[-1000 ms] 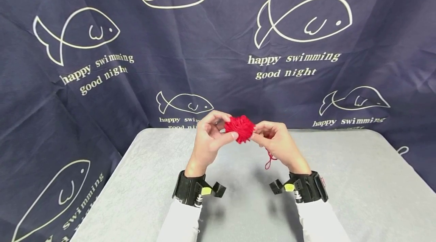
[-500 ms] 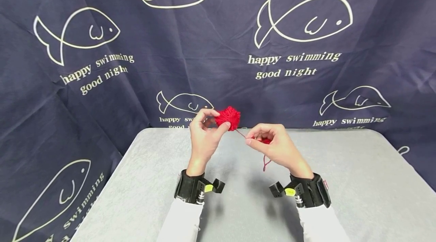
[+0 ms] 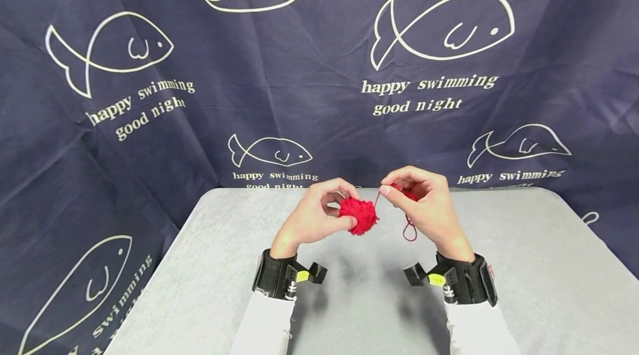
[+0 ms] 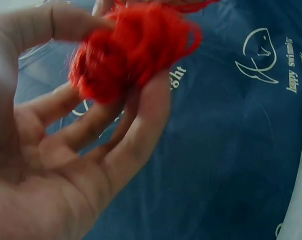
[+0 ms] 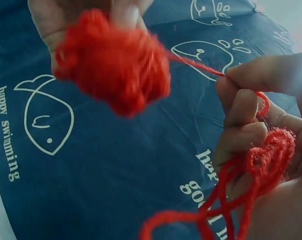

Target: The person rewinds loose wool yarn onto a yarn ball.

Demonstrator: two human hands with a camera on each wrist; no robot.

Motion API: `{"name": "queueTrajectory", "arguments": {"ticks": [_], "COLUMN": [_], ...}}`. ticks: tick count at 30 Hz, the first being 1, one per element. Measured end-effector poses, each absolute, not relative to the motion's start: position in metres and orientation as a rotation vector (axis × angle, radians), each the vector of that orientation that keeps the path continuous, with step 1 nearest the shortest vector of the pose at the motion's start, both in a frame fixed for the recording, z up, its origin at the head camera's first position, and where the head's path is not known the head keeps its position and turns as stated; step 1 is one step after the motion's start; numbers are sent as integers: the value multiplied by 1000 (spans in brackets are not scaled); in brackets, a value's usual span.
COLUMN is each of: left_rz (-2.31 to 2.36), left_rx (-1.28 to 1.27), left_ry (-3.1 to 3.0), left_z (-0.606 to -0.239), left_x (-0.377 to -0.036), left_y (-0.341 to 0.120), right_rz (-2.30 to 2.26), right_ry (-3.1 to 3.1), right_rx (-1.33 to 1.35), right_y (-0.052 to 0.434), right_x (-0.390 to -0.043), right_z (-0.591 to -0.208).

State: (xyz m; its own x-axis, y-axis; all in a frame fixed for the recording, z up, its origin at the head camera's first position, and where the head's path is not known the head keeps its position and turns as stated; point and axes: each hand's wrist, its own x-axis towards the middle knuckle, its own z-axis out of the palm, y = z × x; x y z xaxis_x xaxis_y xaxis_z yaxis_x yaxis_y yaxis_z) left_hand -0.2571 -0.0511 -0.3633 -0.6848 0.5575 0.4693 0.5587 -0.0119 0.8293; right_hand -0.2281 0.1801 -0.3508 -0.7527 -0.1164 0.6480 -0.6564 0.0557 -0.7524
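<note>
Two white sleeves point(image 3: 264, 321) run up to the wrists. Each wrist wears a chunky black band point(image 3: 277, 277), with a small black camera block sticking out toward the middle, marked by a yellow-green tab point(image 3: 301, 275). Same on the right band point(image 3: 466, 285), a metal screw showing below its tab. Bare hands, no rings, no gloves.

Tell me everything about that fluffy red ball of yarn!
The red yarn ball is small, round and fuzzy, made of loosely wound strands. The left hand pinches it between thumb and fingers, above the grey table. One strand runs from it to the right hand, which pinches it and holds more loops.
</note>
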Motion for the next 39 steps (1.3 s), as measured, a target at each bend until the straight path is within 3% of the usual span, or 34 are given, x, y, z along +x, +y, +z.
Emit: {"name": "queueTrajectory", "arguments": {"ticks": [7, 13, 19, 31, 39], "left_rz": [-1994, -2108, -2184, -2197, -1904], "left_rx": [-1623, -1690, -1475, -713, -609], "left_ry": [-2101, -1903, -1669, -1422, -1697], "left_z": [-362, -359, -356, -355, -361], "left_x": [-253, -250, -249, -256, -263], "left_y": [-48, -46, -48, -47, -53], "right_rz": [1726, 1744, 1771, 1645, 1662], "right_ry": [-1958, -2056, -2115, -2275, -2205], "right_rx": [707, 668, 774, 911, 894], "right_y": [179, 173, 167, 152, 150], "right_x": [-232, -241, -248, -241, -227], "right_z": [-352, -363, -374, -373, -361]}}
